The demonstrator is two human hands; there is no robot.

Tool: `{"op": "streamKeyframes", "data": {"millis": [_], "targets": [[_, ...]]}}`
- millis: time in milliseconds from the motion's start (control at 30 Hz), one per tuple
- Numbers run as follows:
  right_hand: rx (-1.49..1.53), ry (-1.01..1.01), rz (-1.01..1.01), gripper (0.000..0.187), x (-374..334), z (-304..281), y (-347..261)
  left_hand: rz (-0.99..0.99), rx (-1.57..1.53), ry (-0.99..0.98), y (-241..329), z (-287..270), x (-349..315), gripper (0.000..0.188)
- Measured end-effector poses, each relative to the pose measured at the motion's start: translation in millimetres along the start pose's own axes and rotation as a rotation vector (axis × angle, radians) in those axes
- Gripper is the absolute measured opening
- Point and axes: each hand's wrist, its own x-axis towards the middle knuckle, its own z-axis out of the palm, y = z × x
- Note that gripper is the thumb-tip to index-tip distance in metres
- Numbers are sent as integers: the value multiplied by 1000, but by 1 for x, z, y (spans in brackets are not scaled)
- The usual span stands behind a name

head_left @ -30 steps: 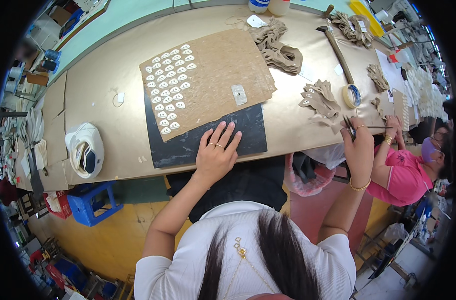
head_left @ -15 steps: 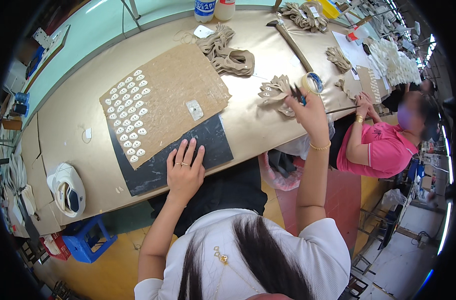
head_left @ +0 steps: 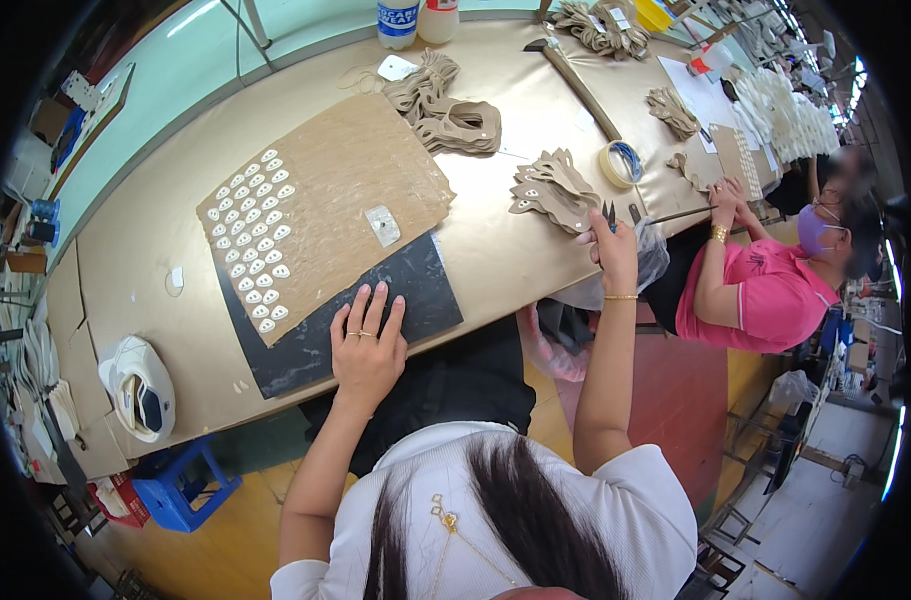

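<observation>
My left hand (head_left: 368,345) lies flat with fingers spread on a black board (head_left: 415,290), near the table's front edge. Partly covering that board is a brown sheet (head_left: 335,190) with rows of small white rounded pieces (head_left: 250,222) along its left side. My right hand (head_left: 613,252) is closed around small dark-bladed thread snips (head_left: 609,214), their tips pointing away from me. Just left of the snips sits a fanned stack of beige cut pieces (head_left: 557,190), some with white pieces on them. A pale square patch (head_left: 382,226) rests on the brown sheet.
Behind the sheet lie bundled beige cut pieces (head_left: 455,120). A hammer (head_left: 580,85) and a tape roll (head_left: 619,163) are farther right. A white iron-like device (head_left: 138,388) stands at left, two bottles (head_left: 399,25) at the back. A co-worker in pink (head_left: 750,295) works at right.
My right hand, with the snips, has come down toward me from over the stack of beige pieces. My left hand stays flat on the black board.
</observation>
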Motion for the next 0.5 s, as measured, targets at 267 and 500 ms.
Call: {"op": "streamKeyframes", "data": {"millis": [267,500], "targets": [[-515,352,-328,42,4,2,2,-2,3,-2,1,0,1,45],[-455,336,-358,42,-2,3,-20,0,15,5,1,-1,1,44]]}}
